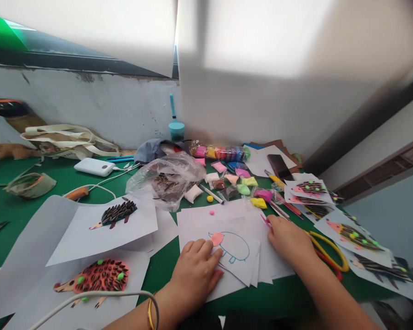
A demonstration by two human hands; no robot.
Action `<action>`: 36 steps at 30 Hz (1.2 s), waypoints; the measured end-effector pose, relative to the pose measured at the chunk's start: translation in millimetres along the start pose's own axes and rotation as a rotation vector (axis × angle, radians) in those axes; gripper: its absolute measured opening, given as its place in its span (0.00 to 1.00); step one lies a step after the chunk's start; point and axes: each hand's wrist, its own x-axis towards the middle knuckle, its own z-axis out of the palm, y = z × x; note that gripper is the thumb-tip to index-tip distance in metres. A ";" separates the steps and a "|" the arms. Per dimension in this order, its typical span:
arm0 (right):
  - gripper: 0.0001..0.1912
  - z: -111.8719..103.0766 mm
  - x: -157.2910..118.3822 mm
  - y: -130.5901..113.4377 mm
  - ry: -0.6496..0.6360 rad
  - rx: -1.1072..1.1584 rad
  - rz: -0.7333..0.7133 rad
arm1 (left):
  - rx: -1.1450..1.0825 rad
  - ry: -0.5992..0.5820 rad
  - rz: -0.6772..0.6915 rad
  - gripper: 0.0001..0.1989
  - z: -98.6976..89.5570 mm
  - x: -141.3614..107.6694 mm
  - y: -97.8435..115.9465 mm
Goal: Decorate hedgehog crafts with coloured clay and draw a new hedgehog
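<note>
My left hand [197, 270] rests on a white sheet [253, 272], its fingertips by a pink clay patch [217, 239] on the head of a blue-outlined hedgehog drawing [234, 247]. Those fingers lie spread, with nothing held between them. To the right, my right hand [289, 236] is closed on a thin pink tool [266, 221], whose tip points up and left above the paper. A small pink clay ball [212, 212] sits on the paper above the drawing, and a yellow ball [209, 199] lies beyond the sheet's top edge.
Bags of coloured clay [242, 189] and a plastic bag of seeds [168, 178] lie behind the paper. Finished hedgehog pictures [120, 213] are at left, others [354, 233] at right. Yellow-handled scissors [330, 243] lie by my right forearm. A white cable [99, 294] crosses the lower left.
</note>
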 end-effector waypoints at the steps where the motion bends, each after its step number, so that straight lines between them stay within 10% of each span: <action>1: 0.10 -1.8 -0.6 -3.9 0.028 0.027 -0.041 | -0.006 -0.009 -0.001 0.19 1.4 -0.4 0.2; 10: 0.11 0.2 -1.9 -60.8 0.161 0.335 -0.581 | -0.039 0.043 0.005 0.20 10.2 -2.4 -0.5; 36: 0.03 0.7 -4.3 -93.3 0.323 0.103 -0.725 | -0.089 0.038 0.021 0.21 16.3 -1.5 -1.5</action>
